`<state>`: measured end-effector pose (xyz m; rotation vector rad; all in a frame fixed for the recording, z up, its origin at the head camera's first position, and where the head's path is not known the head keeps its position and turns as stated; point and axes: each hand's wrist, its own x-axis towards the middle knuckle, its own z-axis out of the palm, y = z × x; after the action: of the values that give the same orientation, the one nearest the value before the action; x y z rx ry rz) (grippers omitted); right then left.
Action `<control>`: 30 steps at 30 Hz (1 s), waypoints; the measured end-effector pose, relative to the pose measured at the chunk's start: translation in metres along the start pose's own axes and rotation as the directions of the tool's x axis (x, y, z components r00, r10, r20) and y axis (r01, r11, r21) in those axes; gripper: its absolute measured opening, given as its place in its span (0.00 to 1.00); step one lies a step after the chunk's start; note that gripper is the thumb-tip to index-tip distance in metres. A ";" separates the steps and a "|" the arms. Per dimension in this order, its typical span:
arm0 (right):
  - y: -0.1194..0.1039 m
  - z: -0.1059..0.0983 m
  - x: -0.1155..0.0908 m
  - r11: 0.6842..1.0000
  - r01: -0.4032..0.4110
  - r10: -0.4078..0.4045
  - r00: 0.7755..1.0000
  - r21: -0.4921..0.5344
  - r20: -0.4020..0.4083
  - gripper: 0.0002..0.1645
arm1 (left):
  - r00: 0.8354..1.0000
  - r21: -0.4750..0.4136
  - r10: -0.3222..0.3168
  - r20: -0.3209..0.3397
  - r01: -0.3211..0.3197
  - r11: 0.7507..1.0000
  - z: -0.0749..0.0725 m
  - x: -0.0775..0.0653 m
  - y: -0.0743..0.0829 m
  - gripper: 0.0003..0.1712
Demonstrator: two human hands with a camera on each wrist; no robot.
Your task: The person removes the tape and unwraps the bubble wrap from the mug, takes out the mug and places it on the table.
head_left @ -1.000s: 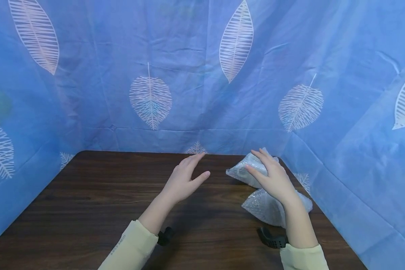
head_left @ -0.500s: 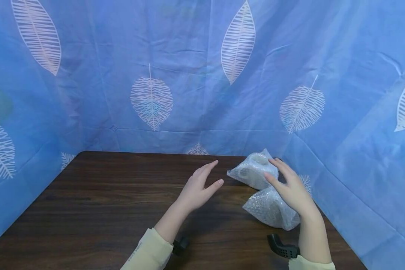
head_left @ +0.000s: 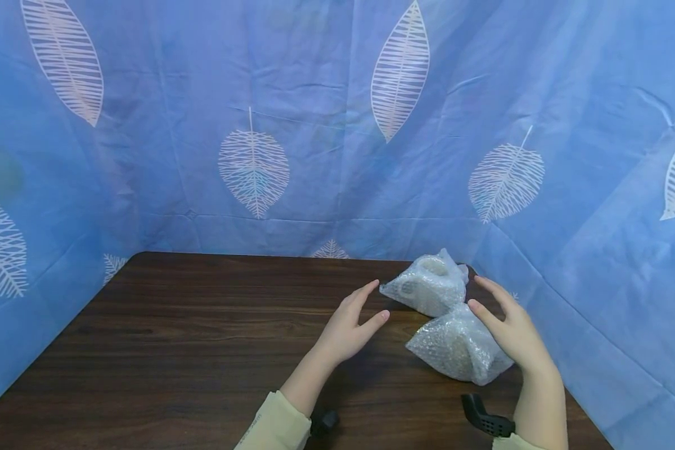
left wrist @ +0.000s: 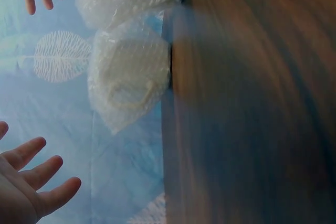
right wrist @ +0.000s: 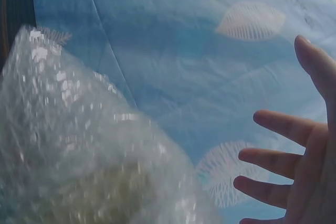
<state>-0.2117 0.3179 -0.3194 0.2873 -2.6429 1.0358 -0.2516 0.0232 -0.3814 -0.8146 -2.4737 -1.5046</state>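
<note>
Two bundles in clear bubble wrap stand at the table's right side. The far bundle (head_left: 427,287) shows a pale round rim through its wrap; in the left wrist view a handle-like loop shows on this bundle (left wrist: 128,72). Just in front, the near bundle (head_left: 458,347) adjoins it, its contents blurred by the wrap. My left hand (head_left: 349,328) hovers left of both, fingers extended and thumb apart, holding nothing. To the right of the near bundle is my right hand (head_left: 514,331), fingers spread. The right wrist view has a gap between this hand (right wrist: 304,156) and the wrap (right wrist: 89,140).
A dark wood-grain table (head_left: 174,350) reaches left and toward me. Blue cloth (head_left: 315,175) with white leaf prints hangs behind it and along both sides. The far bundle is close to the table's back right corner. Black wrist mounts (head_left: 486,419) sit under the forearms.
Both hands have moved right and toward me. My right hand was in front of the bundles and is now at their right side. The bundles stay about where they were.
</note>
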 end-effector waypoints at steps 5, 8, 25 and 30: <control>0.013 -0.006 -0.003 0.999 -0.034 0.034 0.999 0.031 0.014 0.38 | 1.000 -0.051 -0.005 0.009 0.005 0.999 0.012 0.000 -0.001 0.37; 0.022 -0.008 -0.006 0.998 -0.035 0.034 0.999 0.055 0.014 0.38 | 1.000 -0.078 -0.016 0.015 0.017 0.997 0.020 0.001 -0.003 0.37; 0.078 -0.002 -0.022 0.998 0.009 -0.006 0.998 0.061 -0.057 0.34 | 0.994 -0.224 -0.104 0.042 0.111 0.968 0.063 0.005 -0.011 0.34; 0.091 0.001 -0.024 0.992 -0.039 0.044 0.998 0.117 -0.038 0.35 | 0.989 -0.256 -0.135 0.059 0.146 0.956 0.075 0.005 -0.012 0.34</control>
<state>-0.2158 0.3851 -0.3853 0.2342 -2.5671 1.1978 -0.2498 0.0844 -0.4262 -0.7255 -2.4412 -1.9115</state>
